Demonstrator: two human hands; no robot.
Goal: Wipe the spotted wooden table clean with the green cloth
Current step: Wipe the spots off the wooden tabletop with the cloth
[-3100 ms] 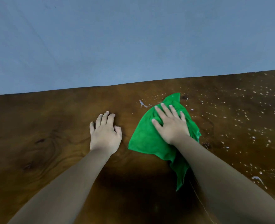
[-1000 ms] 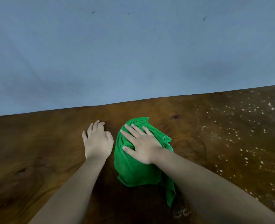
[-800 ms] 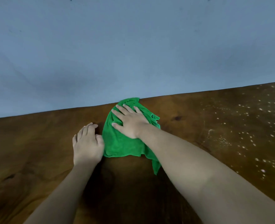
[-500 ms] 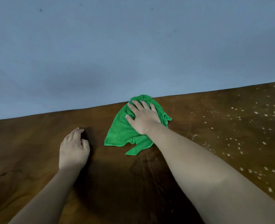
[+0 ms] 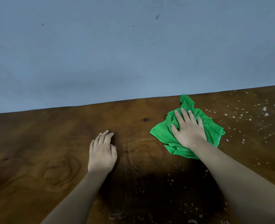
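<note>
A crumpled green cloth (image 5: 166, 135) lies on the dark wooden table (image 5: 44, 143), near its far edge and right of centre. My right hand (image 5: 187, 128) presses flat on top of the cloth with fingers spread. My left hand (image 5: 102, 152) rests palm down on bare wood to the left, apart from the cloth, holding nothing. White spots (image 5: 240, 117) speckle the table to the right of the cloth. Faint whitish streaks (image 5: 138, 147) mark the wood between my hands.
A plain blue-grey wall (image 5: 133, 46) rises right behind the table's far edge. The left part of the table shows only wood grain and knots. More white specks (image 5: 188, 206) lie near the front, by my right forearm.
My right hand has slid the cloth to the right along the far edge, toward the white spots. My left hand stays flat on the wood.
</note>
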